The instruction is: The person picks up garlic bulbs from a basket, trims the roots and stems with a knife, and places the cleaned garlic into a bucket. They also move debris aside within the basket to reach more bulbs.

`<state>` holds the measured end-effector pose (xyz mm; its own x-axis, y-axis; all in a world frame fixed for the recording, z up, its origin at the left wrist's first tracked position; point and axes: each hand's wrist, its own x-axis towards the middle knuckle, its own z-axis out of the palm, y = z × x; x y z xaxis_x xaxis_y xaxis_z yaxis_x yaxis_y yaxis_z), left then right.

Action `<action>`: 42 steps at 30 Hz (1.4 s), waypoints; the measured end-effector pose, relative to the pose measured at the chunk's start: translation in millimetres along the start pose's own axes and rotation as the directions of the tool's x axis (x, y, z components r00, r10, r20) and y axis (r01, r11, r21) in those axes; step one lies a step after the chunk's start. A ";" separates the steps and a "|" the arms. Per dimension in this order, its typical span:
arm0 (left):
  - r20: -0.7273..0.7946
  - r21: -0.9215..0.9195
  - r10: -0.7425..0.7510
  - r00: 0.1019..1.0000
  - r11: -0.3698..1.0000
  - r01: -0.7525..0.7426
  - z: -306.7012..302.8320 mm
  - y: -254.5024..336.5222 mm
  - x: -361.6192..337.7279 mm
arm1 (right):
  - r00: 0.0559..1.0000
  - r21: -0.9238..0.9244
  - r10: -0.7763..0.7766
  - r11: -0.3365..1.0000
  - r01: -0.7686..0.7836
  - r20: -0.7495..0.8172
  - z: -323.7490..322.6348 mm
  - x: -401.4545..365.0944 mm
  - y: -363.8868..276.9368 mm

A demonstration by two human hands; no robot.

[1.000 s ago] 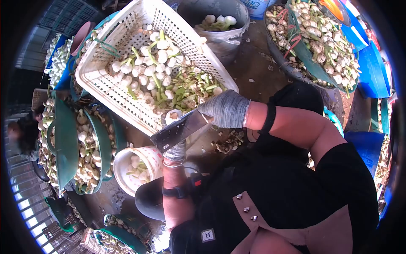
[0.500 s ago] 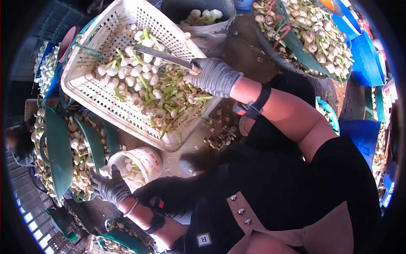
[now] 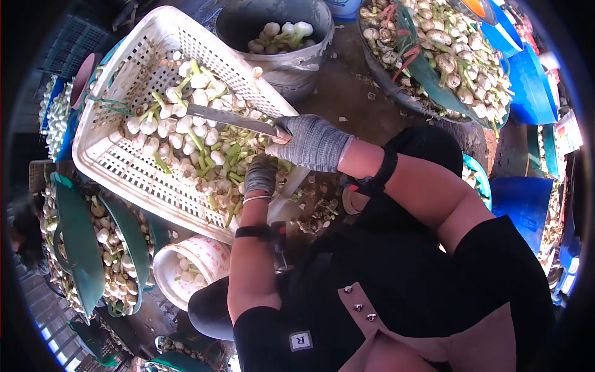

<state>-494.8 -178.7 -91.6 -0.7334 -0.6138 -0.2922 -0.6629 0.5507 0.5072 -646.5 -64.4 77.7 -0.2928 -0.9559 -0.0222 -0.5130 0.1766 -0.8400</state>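
Note:
My right hand (image 3: pixel 313 142), in a grey knit glove, grips a long-bladed knife (image 3: pixel 232 119) by its handle. The blade points left across a white slatted plastic basket (image 3: pixel 118 152). Garlic bulbs (image 3: pixel 183 127) with green stem stubs lie in the basket, and cut stem pieces (image 3: pixel 234 155) are heaped at its near right side. My left hand (image 3: pixel 260 177), gloved too, reaches into the basket at these cuttings, just below my right hand. Its fingertips are blurred and partly hidden, so whether they hold anything does not show.
A white bucket (image 3: pixel 214 251) with some garlic stands left of my knees. Behind the basket is a dark bucket (image 3: pixel 279 68) holding several bulbs. Full garlic tubs stand at upper right (image 3: pixel 434 56) and left (image 3: pixel 111 260). Trimmings (image 3: pixel 319 208) litter the floor beside the basket.
My left hand has moved from the white bucket, where a bulb was at its fingers, up and right into the basket. My right hand keeps the knife over the basket. The view has shifted slightly.

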 end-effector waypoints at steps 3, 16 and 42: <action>0.070 -0.845 -0.206 0.976 0.508 0.168 -26.5 1.6 -26.5 | 1.000 -0.120 0.004 0.993 -0.003 0.007 2.0 -4.7 1.5; 0.128 -0.992 -0.600 0.790 -0.075 0.104 -64.2 -35.5 -66.3 | 0.998 -0.014 0.065 0.998 -0.065 0.015 16.0 -5.3 -20.6; 0.076 0.374 -0.133 0.988 0.922 0.095 -60.4 -25.8 -2.5 | 1.000 0.245 0.011 0.969 -0.017 0.025 22.4 2.5 6.6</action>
<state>-466.7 -225.6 -55.0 -0.6482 -0.6367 -0.4177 -0.7376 0.6612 0.1367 -632.5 -71.0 59.9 -0.2781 -0.9595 -0.0449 -0.2946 0.1296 -0.9468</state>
